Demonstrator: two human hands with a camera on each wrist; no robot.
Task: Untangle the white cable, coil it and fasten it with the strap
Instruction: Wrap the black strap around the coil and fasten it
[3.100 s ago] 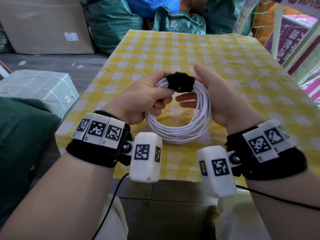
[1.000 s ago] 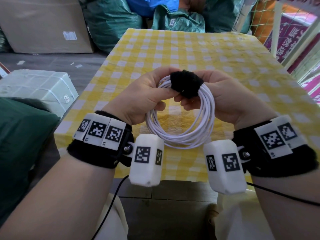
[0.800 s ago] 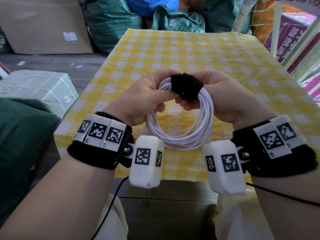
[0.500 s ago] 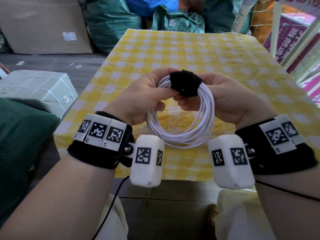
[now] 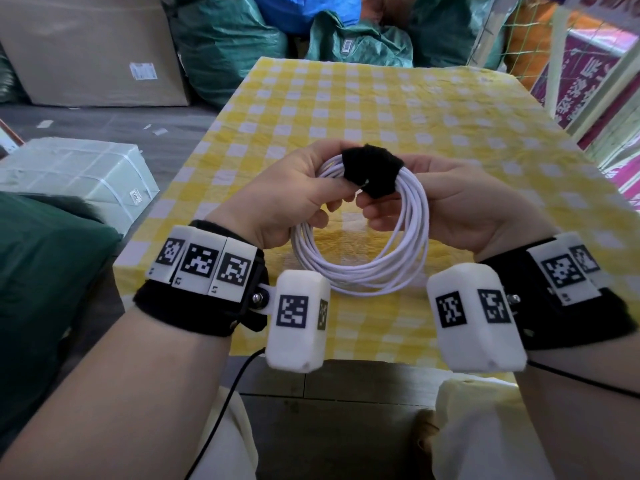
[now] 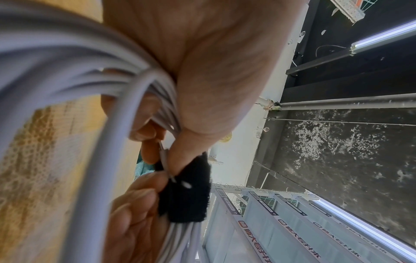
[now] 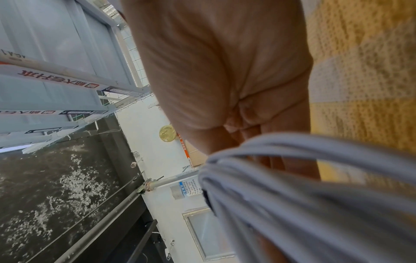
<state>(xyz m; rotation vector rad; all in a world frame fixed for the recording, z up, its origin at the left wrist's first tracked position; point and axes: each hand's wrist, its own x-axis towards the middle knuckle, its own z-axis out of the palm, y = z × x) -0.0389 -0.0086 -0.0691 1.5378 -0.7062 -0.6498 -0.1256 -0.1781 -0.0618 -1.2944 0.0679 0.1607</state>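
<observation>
**Cable's coiled, strap's wrapped round the top**

Both hands are holding the white cable (image 5: pixel 360 271) up in the air, above the near edge of the table (image 5: pixel 450 109) with the yellow-and-white checked cloth. The cable's wound into a neat round coil of several loops, hanging down between the two wrists.

The black fuzzy strap (image 5: pixel 372 173) sits at the very top of the coil, wrapped round the bundled loops. In the left wrist view you can see a small white bit poking out of the strap, can't really tell what it is.

The left hand (image 5: pixel 294 199) has its fingers curled, with the thumb pressing on the left side of the strap and the loops running through its grip. The right hand (image 5: pixel 460 206) is curled round the right side of the coil just below the strap, fingertips tucked under it; in the right wrist view the cable blocks most of the fingers.

Around the table: a big cardboard box (image 5: pixel 90 50) on the floor to the left, green sacks (image 5: pixel 225 39) behind the far edge, and a strapped-up pale parcel (image 5: pixel 76 174) beside the table.
</observation>
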